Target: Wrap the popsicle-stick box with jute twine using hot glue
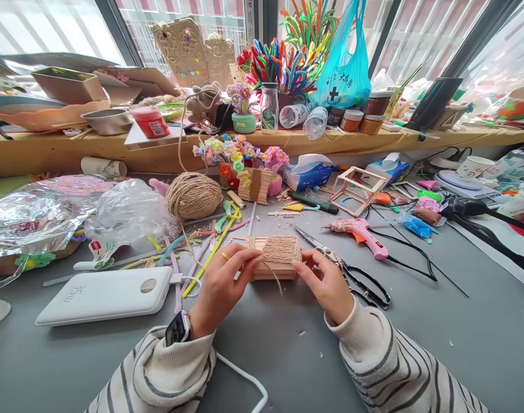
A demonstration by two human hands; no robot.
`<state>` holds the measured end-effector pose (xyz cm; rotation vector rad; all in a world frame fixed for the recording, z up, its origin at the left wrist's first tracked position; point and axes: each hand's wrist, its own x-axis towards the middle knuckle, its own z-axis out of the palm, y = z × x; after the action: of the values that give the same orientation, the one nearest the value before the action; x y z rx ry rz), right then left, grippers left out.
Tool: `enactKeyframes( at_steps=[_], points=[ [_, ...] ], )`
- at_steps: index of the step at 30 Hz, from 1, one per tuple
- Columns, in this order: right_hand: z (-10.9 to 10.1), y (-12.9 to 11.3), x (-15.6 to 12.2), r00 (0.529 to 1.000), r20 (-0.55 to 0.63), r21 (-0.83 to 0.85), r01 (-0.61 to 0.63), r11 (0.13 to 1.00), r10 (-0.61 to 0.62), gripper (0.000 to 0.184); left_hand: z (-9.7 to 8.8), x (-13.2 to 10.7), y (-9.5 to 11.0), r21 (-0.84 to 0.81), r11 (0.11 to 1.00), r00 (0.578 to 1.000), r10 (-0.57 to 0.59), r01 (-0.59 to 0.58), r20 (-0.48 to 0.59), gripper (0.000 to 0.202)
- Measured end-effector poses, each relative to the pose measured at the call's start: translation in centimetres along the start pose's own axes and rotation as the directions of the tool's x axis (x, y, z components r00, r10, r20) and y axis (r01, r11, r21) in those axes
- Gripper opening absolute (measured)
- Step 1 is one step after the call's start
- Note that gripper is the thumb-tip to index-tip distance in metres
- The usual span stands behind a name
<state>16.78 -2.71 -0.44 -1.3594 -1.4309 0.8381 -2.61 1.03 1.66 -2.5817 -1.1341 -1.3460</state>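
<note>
Twine-covered box (281, 250), frame centre, long axis left-right; left hand (222, 279) pinching loose twine (276, 277), right hand (328, 283) pinching box's right end.

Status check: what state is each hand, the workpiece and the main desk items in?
Wooden piece: partly wrapped in twine
Left hand: pinching the twine
Right hand: holding the wooden piece's right edge
Scissors: lying on the desk
Glue gun: lying on its side
Power bank: flat, cable plugged in
Twine ball: wound
Glass bottle: upright, capped
Paper cup: on its side
</note>
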Motion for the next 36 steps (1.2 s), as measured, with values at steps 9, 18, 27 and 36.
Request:
enactKeyframes(
  at_steps=[9, 18, 27, 36],
  points=[
    [-0.1, -0.4, 1.0, 0.995, 0.039, 0.222, -0.103, 0.969, 0.097, 0.03, -0.3, -0.1, 0.4, -0.273, 0.946, 0.972, -0.211, 0.177, -0.103, 0.008],
    [-0.5, -0.2, 1.1, 0.989, 0.006, 0.196, -0.148, 0.969, 0.149, 0.035, 0.5, -0.1, 0.8, -0.295, 0.936, 0.97, -0.228, 0.193, -0.086, 0.012],
    [-0.8, -0.2, 0.5, 0.955, -0.283, -0.084, 0.066, 0.994, -0.088, 0.031, 0.4, -0.5, 0.8, -0.231, 0.96, 0.969, -0.196, 0.158, -0.149, 0.011],
    [-0.2, -0.8, -0.4, 0.947, -0.159, -0.066, 0.273, 0.96, -0.28, 0.014, 0.4, -0.4, 1.1, -0.23, 0.97, 0.984, -0.108, 0.073, -0.14, 0.013]
  ],
)
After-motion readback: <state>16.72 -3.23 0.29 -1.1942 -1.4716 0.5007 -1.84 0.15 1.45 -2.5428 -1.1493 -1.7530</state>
